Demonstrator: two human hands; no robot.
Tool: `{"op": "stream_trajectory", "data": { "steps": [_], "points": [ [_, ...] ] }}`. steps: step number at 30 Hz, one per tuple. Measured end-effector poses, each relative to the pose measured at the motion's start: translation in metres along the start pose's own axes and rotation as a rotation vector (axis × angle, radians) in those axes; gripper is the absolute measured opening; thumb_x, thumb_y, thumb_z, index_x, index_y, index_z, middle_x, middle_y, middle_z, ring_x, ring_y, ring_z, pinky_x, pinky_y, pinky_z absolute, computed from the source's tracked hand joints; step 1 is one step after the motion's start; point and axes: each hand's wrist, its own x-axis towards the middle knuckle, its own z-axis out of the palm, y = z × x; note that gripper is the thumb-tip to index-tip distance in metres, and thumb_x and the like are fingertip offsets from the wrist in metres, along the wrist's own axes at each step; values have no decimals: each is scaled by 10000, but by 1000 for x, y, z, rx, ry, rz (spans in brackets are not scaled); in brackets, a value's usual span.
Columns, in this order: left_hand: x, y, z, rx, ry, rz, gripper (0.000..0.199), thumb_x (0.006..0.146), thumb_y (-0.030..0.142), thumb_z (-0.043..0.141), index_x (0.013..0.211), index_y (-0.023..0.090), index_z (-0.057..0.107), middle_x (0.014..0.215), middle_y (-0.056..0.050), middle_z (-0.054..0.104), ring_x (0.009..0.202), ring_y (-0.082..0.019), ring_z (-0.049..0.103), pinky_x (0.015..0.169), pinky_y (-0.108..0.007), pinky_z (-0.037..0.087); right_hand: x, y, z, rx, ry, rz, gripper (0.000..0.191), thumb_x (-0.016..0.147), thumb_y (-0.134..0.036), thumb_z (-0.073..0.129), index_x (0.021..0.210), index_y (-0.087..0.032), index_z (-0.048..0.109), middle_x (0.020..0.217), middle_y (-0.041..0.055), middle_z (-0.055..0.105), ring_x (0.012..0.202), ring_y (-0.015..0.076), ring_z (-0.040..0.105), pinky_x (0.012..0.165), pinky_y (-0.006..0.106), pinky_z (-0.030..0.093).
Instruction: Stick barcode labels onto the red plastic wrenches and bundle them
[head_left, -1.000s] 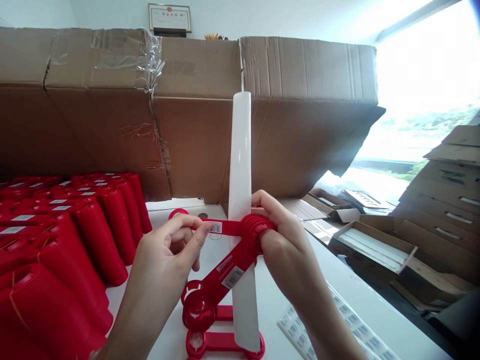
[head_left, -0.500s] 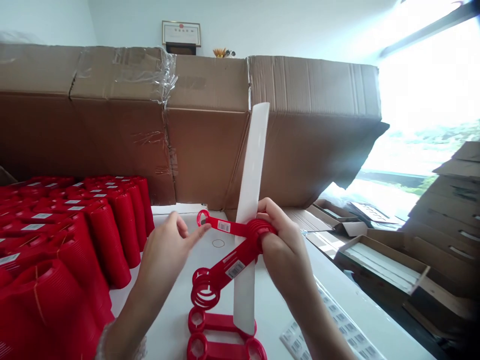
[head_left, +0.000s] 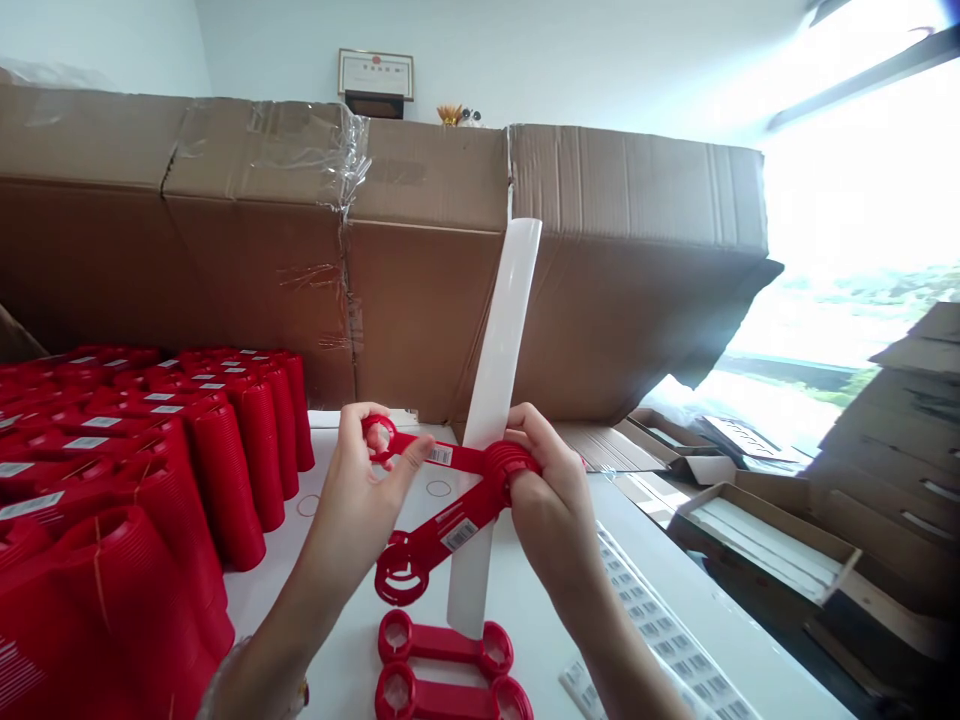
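My right hand (head_left: 551,490) grips a bundle of red plastic pieces (head_left: 457,525) with ringed ends, fanned apart, together with a long white strip (head_left: 506,330) that stands nearly upright. One red piece (head_left: 465,459) with a barcode label points left from the bundle, and my left hand (head_left: 371,480) holds its ringed end between thumb and fingers. Below, two stacks of red pieces (head_left: 446,645) lie side by side on the white table (head_left: 337,650), near the strip's lower end.
Rows of stacked red pieces (head_left: 244,470) fill the left. A large cardboard box (head_left: 420,280) spans the back. Barcode label sheets (head_left: 667,640) lie at right, beyond them an open box (head_left: 765,540) of white strips. Thin rings (head_left: 439,489) rest on the table.
My left hand has closed round the ringed end of the single red piece. The bundle and white strip have shifted slightly left, and the strip's lower end has risen.
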Motion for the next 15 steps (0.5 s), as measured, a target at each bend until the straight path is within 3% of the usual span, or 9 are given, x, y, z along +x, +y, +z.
{"op": "stream_trajectory", "data": {
  "steps": [2, 5, 9, 12, 15],
  "points": [
    [4, 0, -11, -60, -34, 3, 295, 933, 530, 613, 977, 243, 564, 854, 21, 507, 774, -150, 497, 695, -255, 426, 6, 0, -5, 18, 1, 2, 201, 775, -51, 413, 789, -231, 500, 643, -52, 555, 557, 121, 484, 470, 228, 349],
    [6, 5, -26, -153, -92, -7, 293, 977, 498, 565, 865, 232, 618, 784, 25, 534, 787, -134, 506, 760, -219, 441, 13, 1, -14, 59, -7, 17, 166, 805, -79, 458, 818, -233, 519, 672, -51, 604, 574, 130, 552, 483, 233, 407],
    [7, 11, -40, -169, -71, -41, 217, 918, 481, 667, 960, 270, 640, 729, 32, 568, 738, -141, 558, 698, -211, 480, 18, 0, -21, 89, -81, 51, 151, 803, -94, 512, 857, -231, 547, 706, -38, 652, 604, 150, 614, 523, 260, 460],
    [7, 8, -49, -75, -175, -75, 393, 837, 521, 748, 1139, 331, 582, 849, 14, 663, 730, -173, 623, 617, -234, 504, 20, -2, -23, 119, -85, 65, 167, 768, -77, 516, 834, -229, 536, 686, -40, 636, 610, 151, 608, 527, 257, 453],
    [5, 0, -59, 104, -349, -33, 624, 760, 465, 837, 1276, 382, 498, 1001, -10, 689, 941, -238, 684, 798, -309, 558, 23, -2, -28, 151, -122, 73, 208, 743, -58, 497, 850, -226, 554, 668, -48, 593, 608, 141, 577, 508, 235, 416]
  ]
}}
